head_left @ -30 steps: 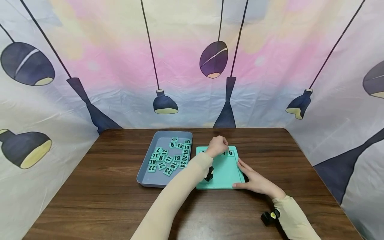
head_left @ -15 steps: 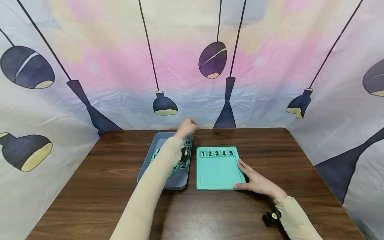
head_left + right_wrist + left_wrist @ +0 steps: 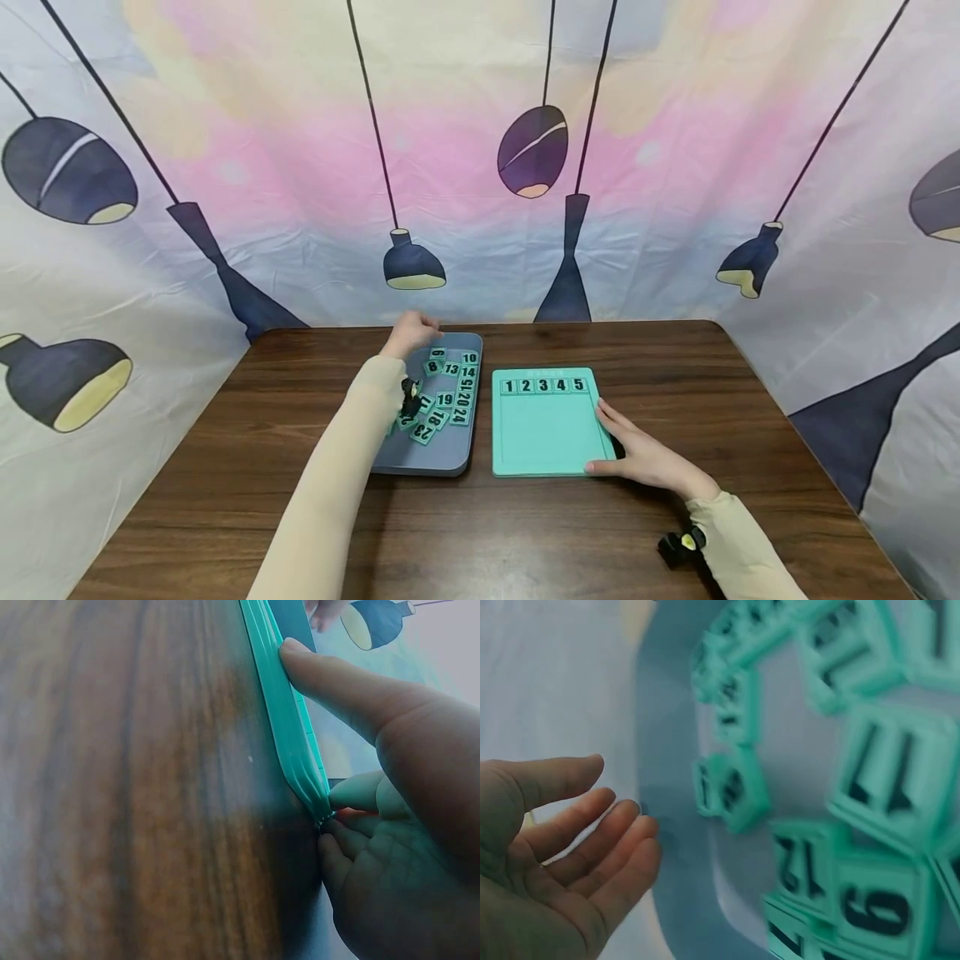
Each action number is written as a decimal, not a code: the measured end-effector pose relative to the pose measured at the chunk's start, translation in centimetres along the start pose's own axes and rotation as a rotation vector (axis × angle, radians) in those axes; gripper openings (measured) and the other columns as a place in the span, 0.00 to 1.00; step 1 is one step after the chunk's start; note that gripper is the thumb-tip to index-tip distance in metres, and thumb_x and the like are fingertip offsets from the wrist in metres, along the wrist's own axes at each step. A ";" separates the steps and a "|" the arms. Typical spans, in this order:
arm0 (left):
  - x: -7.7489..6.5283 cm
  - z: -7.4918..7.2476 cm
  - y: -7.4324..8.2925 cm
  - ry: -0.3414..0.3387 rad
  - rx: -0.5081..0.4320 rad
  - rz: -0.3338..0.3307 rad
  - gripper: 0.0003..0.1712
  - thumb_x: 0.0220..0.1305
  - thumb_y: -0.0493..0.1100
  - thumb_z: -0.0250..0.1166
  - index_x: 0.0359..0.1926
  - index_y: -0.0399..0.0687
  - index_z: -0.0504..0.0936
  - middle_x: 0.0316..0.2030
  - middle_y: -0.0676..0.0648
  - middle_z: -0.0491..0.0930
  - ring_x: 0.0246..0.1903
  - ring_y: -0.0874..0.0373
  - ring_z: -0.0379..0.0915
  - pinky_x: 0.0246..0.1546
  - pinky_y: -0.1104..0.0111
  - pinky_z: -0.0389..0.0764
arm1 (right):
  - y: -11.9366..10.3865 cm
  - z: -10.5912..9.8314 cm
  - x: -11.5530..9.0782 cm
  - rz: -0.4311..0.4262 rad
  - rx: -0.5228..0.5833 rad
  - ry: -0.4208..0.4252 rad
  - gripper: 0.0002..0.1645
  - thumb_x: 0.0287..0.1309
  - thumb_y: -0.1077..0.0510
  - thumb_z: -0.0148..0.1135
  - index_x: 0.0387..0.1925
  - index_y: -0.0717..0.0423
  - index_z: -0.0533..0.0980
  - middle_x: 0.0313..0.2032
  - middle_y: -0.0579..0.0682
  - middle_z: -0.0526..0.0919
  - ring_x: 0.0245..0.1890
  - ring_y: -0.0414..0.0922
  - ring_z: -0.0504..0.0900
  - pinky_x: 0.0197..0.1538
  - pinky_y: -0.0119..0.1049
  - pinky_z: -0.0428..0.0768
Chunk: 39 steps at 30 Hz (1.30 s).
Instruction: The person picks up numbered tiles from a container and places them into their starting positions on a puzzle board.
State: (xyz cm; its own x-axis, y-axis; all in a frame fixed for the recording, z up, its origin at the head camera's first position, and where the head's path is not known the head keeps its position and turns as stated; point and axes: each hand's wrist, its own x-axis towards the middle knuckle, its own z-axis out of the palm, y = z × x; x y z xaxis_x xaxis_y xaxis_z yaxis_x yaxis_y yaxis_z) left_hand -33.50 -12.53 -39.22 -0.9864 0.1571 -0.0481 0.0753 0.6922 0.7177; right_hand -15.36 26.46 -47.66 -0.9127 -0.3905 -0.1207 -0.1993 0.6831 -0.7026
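My left hand (image 3: 412, 333) hovers over the far left part of a grey tray (image 3: 427, 460). In the left wrist view its fingers (image 3: 630, 877) are loosely bent beside the tray's rim, holding nothing. Loose green number tiles (image 3: 445, 400) lie in the tray, some hidden by my left arm. To the right is a flat green puzzle board (image 3: 551, 433), with tiles 1 to 5 (image 3: 542, 385) in order along its top row. My right hand (image 3: 645, 454) grips the board's near right corner, thumb on the front edge and fingers along the right side.
Both tray and board rest on a brown wooden table (image 3: 262, 467), with a narrow strip of wood between them. A printed cloth backdrop (image 3: 480, 167) hangs behind the table's far edge. Each wrist wears a small black camera (image 3: 678, 546).
My left hand has left the board's top row and swung left over the tray, uncovering tiles 1 to 5. My right hand stays on the board.
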 end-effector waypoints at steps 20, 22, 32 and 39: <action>-0.6 0.3 -3.1 -0.194 0.204 0.077 0.23 0.69 0.34 0.61 0.64 0.30 0.75 0.61 0.30 0.74 0.61 0.36 0.70 0.57 0.49 0.76 | 0.0 0.0 0.0 -0.013 -0.006 -0.002 0.64 0.58 0.34 0.69 0.79 0.61 0.45 0.80 0.58 0.39 0.77 0.63 0.44 0.69 0.64 0.59; -0.5 0.4 -3.1 -0.203 0.218 0.067 0.24 0.69 0.35 0.62 0.64 0.30 0.75 0.61 0.30 0.74 0.61 0.36 0.70 0.57 0.50 0.76 | 0.0 0.0 0.0 -0.010 -0.003 -0.004 0.64 0.58 0.34 0.69 0.79 0.61 0.45 0.80 0.58 0.39 0.77 0.63 0.44 0.69 0.64 0.59; 0.3 0.2 -2.9 -0.266 0.252 0.036 0.23 0.64 0.37 0.69 0.58 0.31 0.80 0.58 0.32 0.77 0.52 0.41 0.77 0.52 0.54 0.79 | -0.1 0.0 0.0 -0.008 -0.001 0.004 0.65 0.58 0.34 0.70 0.79 0.61 0.45 0.80 0.58 0.39 0.77 0.62 0.44 0.69 0.63 0.59; 0.2 0.7 -2.8 -0.215 0.257 0.005 0.18 0.64 0.36 0.69 0.51 0.31 0.78 0.50 0.34 0.77 0.43 0.45 0.74 0.47 0.55 0.78 | 0.1 0.0 -0.1 -0.004 -0.015 0.011 0.65 0.57 0.33 0.69 0.79 0.62 0.45 0.80 0.58 0.40 0.77 0.63 0.44 0.69 0.63 0.59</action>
State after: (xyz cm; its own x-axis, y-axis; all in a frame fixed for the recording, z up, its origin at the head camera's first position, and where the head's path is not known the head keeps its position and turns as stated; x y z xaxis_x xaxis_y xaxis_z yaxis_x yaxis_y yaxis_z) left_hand -33.77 -13.95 -41.77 -0.9346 0.2871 -0.2100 0.1417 0.8420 0.5206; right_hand -15.26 26.56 -47.70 -0.9158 -0.3862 -0.1106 -0.2077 0.6907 -0.6927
